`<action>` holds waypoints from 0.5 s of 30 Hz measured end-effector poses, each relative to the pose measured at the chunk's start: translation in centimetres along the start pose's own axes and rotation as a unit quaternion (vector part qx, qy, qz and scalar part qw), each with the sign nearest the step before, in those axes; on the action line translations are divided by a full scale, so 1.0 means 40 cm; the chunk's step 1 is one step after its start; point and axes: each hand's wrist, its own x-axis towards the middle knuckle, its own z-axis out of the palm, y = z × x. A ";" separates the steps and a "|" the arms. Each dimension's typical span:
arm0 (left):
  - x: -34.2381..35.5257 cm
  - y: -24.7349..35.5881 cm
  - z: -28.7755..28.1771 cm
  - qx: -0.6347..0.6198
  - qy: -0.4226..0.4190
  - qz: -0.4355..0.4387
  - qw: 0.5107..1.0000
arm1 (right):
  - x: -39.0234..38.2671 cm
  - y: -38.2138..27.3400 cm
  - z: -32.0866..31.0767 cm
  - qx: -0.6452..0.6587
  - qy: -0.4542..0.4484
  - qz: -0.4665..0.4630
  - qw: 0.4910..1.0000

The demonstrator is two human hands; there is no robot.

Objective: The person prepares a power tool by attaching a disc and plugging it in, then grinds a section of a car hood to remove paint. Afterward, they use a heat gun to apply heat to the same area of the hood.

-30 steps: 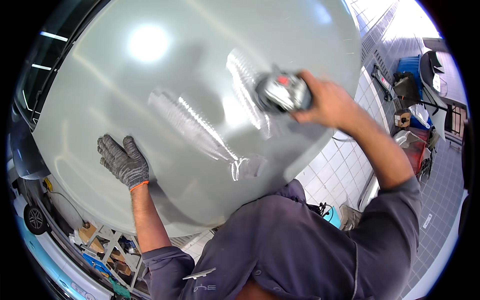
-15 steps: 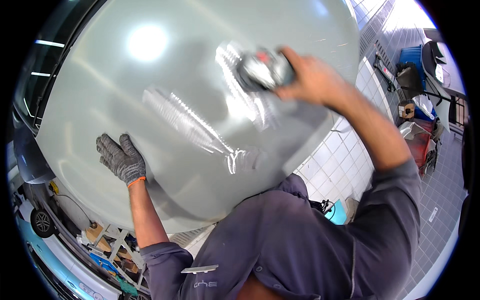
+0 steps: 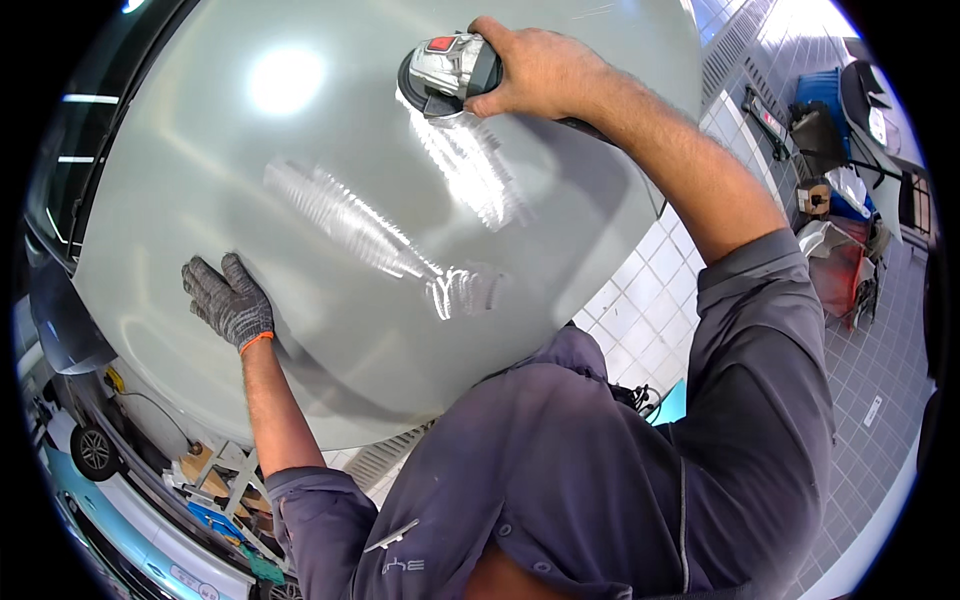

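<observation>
Power tool (image 3: 445, 65) location?
– Gripped firmly in right hand (image 3: 535, 72), on grey panel (image 3: 190, 190). Shiny streak (image 3: 470, 175) on that hand's body side.
– Left hand (image 3: 230, 302)?
– Gloved, laid flat on panel, well apart from right.

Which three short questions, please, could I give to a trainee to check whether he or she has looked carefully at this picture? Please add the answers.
1. What does the right hand hold?
2. True or false: a grey glove covers the left hand.
3. Fill in the gap: The left hand rests on the ____, which also shows shiny patches.

Key:
1. A power tool.
2. True; the right hand is bare.
3. Car hood.
</observation>
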 end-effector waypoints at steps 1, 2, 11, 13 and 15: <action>-0.001 -0.003 -0.001 0.002 0.005 0.002 1.000 | -0.029 0.016 0.019 0.011 0.000 -0.016 1.000; -0.002 -0.005 0.004 0.002 0.009 0.002 1.000 | -0.080 0.051 0.055 0.021 -0.001 -0.033 0.999; 0.000 0.005 0.006 0.008 -0.011 -0.016 1.000 | -0.265 0.103 0.172 0.072 0.017 0.000 0.997; 0.003 0.002 0.008 0.007 -0.015 -0.019 1.000 | -0.218 0.124 0.155 0.068 0.047 -0.002 0.997; 0.014 0.010 0.009 0.020 -0.016 -0.021 0.999 | -0.241 0.151 0.176 0.044 0.071 -0.012 0.996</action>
